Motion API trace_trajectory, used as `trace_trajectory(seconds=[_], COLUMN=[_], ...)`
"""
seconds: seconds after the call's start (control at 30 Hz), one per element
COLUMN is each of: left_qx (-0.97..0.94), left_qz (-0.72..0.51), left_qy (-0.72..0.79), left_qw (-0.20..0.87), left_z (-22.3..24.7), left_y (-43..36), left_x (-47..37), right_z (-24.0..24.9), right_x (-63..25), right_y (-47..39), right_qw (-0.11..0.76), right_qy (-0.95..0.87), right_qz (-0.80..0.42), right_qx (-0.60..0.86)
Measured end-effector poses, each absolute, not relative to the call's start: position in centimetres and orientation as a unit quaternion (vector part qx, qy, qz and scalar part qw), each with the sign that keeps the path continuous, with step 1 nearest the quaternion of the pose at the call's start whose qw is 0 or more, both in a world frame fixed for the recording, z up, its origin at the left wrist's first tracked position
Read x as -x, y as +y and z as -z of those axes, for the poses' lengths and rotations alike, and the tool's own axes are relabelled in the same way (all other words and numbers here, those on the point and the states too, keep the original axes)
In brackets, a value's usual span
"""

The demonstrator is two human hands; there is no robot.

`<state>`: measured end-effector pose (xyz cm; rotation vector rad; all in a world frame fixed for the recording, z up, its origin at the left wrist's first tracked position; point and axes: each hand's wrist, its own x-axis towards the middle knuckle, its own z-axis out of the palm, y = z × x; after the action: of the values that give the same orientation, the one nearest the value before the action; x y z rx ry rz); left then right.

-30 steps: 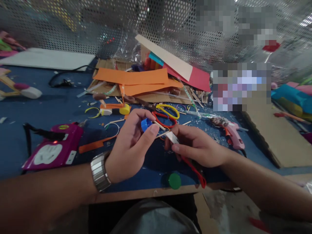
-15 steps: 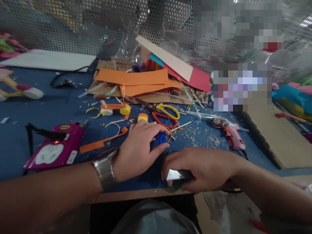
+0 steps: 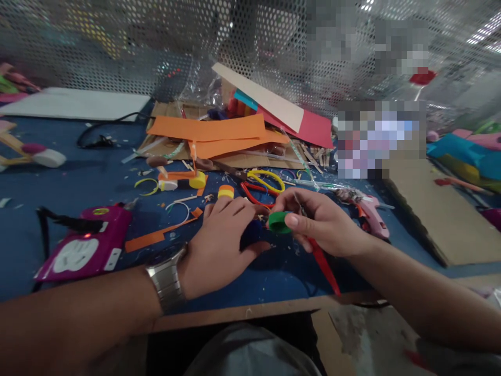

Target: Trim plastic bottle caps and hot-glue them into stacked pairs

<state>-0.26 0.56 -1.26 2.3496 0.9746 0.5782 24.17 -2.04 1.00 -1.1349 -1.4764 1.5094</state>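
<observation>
My right hand (image 3: 321, 222) pinches a green bottle cap (image 3: 279, 222) between thumb and fingers. It also holds a tool with a red handle (image 3: 324, 265), which points down toward the table's front edge. To the left, my left hand (image 3: 225, 243) rests palm down with its fingers curled over a blue cap (image 3: 252, 233), partly hidden under them. A yellow and orange cap (image 3: 226, 192) lies just beyond the left fingers. Scissors with red and yellow handles (image 3: 270, 183) lie behind both hands.
A purple device (image 3: 88, 240) with a black cable sits at the left. Orange paper (image 3: 211, 130) lies on cardboard at the back. At the right are a pink glue gun (image 3: 376, 216) and a cardboard sheet (image 3: 442, 214). Small scraps litter the blue table.
My right hand has risen away from the front edge, turning so that the green cap and red handle now show. My left hand has barely moved and still covers the blue cap.
</observation>
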Motion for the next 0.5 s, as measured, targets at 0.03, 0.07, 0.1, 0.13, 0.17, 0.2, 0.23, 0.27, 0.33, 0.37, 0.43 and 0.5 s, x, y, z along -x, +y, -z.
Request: trace_trajectory(seconds=[0.03,0.07,0.1,0.13,0.17,0.2,0.23,0.27,0.33,0.37,0.43,0.5], left_qx=[-0.862,-0.857,-0.853,-0.851,-0.849,-0.847,-0.844,-0.840,-0.830,-0.824,-0.806,-0.780], left_qz=[-0.240,-0.265,-0.291,-0.311,-0.326,-0.336,-0.342,-0.344,-0.345,-0.344,-0.347,-0.352], left_qy=[0.361,0.352,0.338,0.322,0.306,0.295,0.286,0.281,0.282,0.286,0.303,0.328], left_qw=[0.265,0.268,0.272,0.276,0.282,0.289,0.299,0.310,0.335,0.347,0.371,0.400], left_z=[1.2,1.2,1.2,1.1,1.0,1.0,0.9,0.8,0.7,0.6,0.3,0.2], left_y=[0.5,0.4,0.4,0.4,0.4,0.4,0.5,0.5,0.6,0.6,0.7,0.6], left_x=[0.3,0.3,0.3,0.4,0.4,0.5,0.5,0.6,0.5,0.5,0.4,0.4], right_z=[-0.9,-0.8,-0.7,-0.7,-0.6,-0.6,-0.6,-0.7,-0.7,-0.7,-0.7,-0.6], right_x=[-24.1,-24.1,-24.1,-24.0,-24.0,-24.0,-23.9,-23.9,-23.8,-23.7,-23.7,-23.8], right_y=[-1.9,-1.7,-1.6,-1.5,-1.5,-1.5,-1.6,-1.6,-1.8,-1.9,-2.0,-2.0], right_qw=[0.372,0.374,0.372,0.366,0.359,0.352,0.345,0.340,0.338,0.338,0.340,0.347], right_qy=[-0.568,-0.565,-0.564,-0.563,-0.563,-0.563,-0.563,-0.562,-0.563,-0.564,-0.568,-0.563], right_qz=[-0.582,-0.579,-0.578,-0.579,-0.580,-0.583,-0.587,-0.591,-0.596,-0.599,-0.600,-0.604], right_qx=[0.448,0.453,0.458,0.463,0.466,0.468,0.468,0.468,0.462,0.458,0.450,0.444])
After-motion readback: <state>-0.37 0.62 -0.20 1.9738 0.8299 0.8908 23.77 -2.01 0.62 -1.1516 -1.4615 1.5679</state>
